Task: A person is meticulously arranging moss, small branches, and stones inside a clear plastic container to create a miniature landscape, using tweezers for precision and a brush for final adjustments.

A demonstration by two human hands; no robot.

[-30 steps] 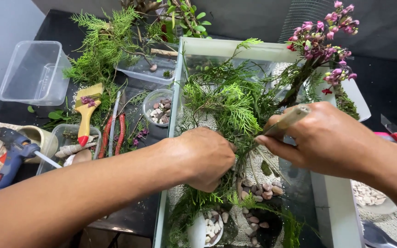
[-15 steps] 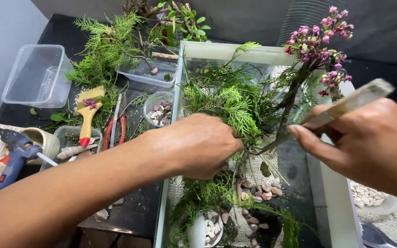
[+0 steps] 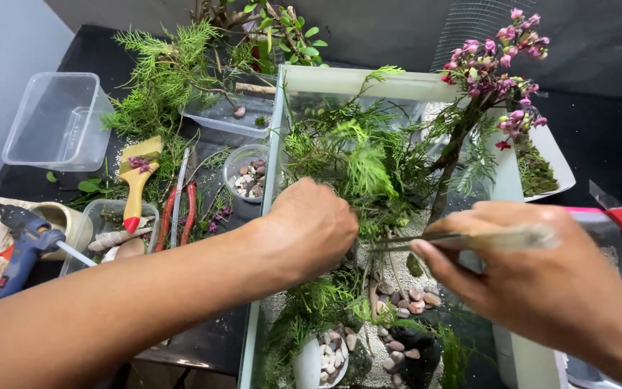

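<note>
While the glass tank (image 3: pixel 397 75) holds feathery green sprigs (image 3: pixel 358 162) upright, left hand (image 3: pixel 311 227) closes around their base and right hand (image 3: pixel 520 277) pinches long tweezers (image 3: pixel 426 241) lying level, tips pointing left toward that base.

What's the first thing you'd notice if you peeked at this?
Two hands working inside a glass tank stuffed with feathery green sprigs: the left hand grips the greenery in the middle, and the right hand pokes long tweezers toward it. Pink flowers stand bright at the tank's far right corner.
</note>
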